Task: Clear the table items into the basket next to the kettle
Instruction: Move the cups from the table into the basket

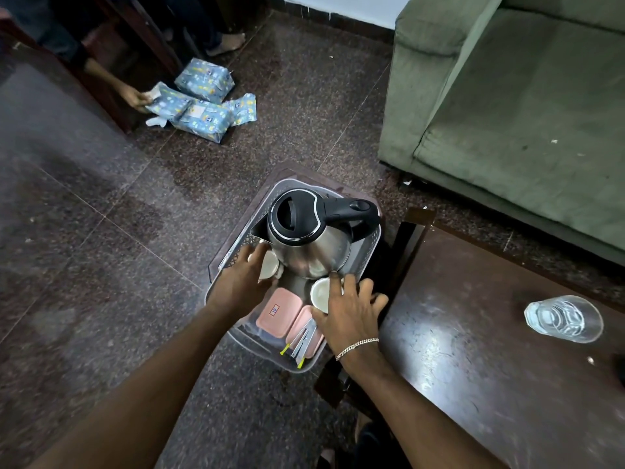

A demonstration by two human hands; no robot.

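Note:
A clear plastic basket [367, 258] stands on the floor left of the dark table [490, 350]. Inside it a steel kettle [306, 238] with a black lid and handle fills the far part. My left hand [243, 279] is wrapped around a white cup [269, 264] at the kettle's left side. My right hand [348, 309] grips a second white cup [319, 292] at the basket's right side, just in front of the kettle. Two pink lidded boxes [279, 313] and several sachets [302, 340] lie in the near part of the basket.
A clear drinking glass [563, 319] stands on the table at the right. A green sofa [524, 96] sits behind the table. At upper left another person's hand [135, 98] touches blue wrapped packages [199, 103] on the floor.

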